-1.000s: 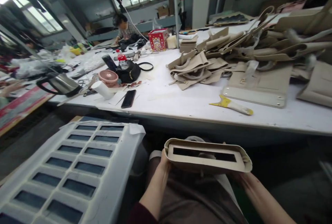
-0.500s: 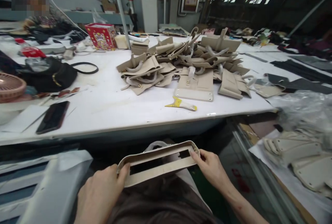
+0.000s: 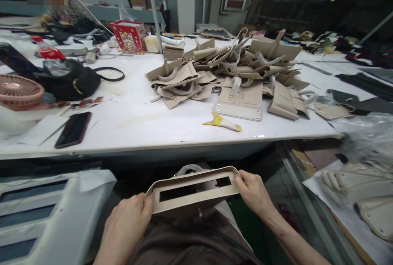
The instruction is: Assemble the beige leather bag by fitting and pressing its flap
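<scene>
A beige leather bag piece with a long rectangular slot is stretched between my hands, above my lap. My left hand grips its left end, thumb on the near face. On the right end, my right hand pinches the corner, its thumb beside the slot. A clear-wrapped handle sticks up behind the piece. Below the slot, a small metal fitting shows on the darker side of the piece. Beyond, on the white table, lies a heap of similar beige bag pieces.
A yellow-and-white tool lies near the table edge. To the left are a phone, a black bag and a pink fan. Beige panels are stacked at right. A person sits at the far left.
The bag piece has tilted in my hands, so more of its lower side and the metal fitting show. Both hands still hold its ends. The view has shifted slightly left.
</scene>
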Demonstrator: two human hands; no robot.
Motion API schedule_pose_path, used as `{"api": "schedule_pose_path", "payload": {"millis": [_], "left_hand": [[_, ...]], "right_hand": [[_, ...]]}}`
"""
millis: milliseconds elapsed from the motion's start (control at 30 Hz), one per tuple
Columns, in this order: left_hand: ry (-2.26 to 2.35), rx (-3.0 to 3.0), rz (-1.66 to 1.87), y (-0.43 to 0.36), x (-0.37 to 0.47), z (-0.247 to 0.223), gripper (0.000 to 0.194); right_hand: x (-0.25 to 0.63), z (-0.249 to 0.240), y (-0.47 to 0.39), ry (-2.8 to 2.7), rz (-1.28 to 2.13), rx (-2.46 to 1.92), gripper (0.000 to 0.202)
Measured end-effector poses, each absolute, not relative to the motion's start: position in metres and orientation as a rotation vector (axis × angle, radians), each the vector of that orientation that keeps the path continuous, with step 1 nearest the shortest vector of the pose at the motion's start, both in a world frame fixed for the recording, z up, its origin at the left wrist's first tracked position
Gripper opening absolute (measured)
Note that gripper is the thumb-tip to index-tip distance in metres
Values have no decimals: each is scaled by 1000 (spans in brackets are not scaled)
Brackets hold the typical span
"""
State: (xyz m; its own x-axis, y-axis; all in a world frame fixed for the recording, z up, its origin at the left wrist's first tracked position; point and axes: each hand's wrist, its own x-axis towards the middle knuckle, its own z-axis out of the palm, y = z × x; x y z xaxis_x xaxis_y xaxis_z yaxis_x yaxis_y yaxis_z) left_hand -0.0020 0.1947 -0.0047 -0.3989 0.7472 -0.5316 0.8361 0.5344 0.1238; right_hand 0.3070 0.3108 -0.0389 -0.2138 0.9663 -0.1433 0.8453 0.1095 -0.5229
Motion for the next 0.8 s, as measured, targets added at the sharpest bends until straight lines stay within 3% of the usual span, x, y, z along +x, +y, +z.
{"api": "schedule_pose_path", "payload": {"millis": [267, 500, 800], "left_hand": [[2218, 1248, -50, 186, 3, -17, 58], [2276, 1223, 75, 178, 5, -13, 52], [2519, 1405, -156, 187, 24, -2, 46]], "right_hand": [[303, -37, 303, -2362, 535, -1846, 29], [310, -34, 302, -2356, 678, -1734, 34], [309, -41, 302, -2404, 442, -1787, 31]]}}
